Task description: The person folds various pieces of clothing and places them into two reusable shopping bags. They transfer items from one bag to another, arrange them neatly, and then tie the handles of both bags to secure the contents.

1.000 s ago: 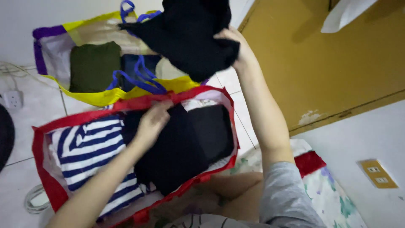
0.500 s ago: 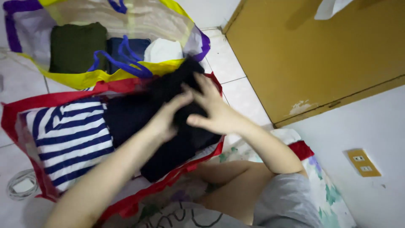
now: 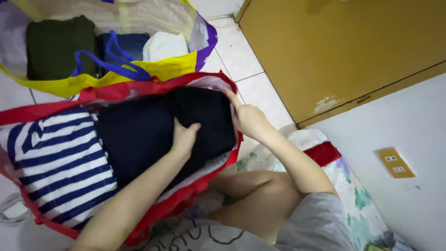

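Observation:
A red-trimmed bag [image 3: 153, 88] lies open on the floor in front of me. Inside it are a folded black garment [image 3: 209, 116], another dark garment [image 3: 134, 135] and a blue-and-white striped one [image 3: 55, 162]. My left hand [image 3: 185, 137] presses flat on the black garment near its middle. My right hand [image 3: 247, 117] rests at the garment's right edge, by the bag's rim, fingers stretched along the cloth. Neither hand grips anything that I can see.
Behind it stands a yellow-and-purple bag [image 3: 69, 86] with blue handles [image 3: 109, 62], holding a dark green fold [image 3: 58, 46], a navy fold and a white one [image 3: 165, 45]. A mustard door [image 3: 344, 51] rises at the right. My knee [image 3: 260, 195] is below. A wall socket plate [image 3: 394, 162] sits low.
The black garment, held up in my right hand a second ago, came down into the red bag. Both hands now lie on it, flattening it. The view shifted down and right.

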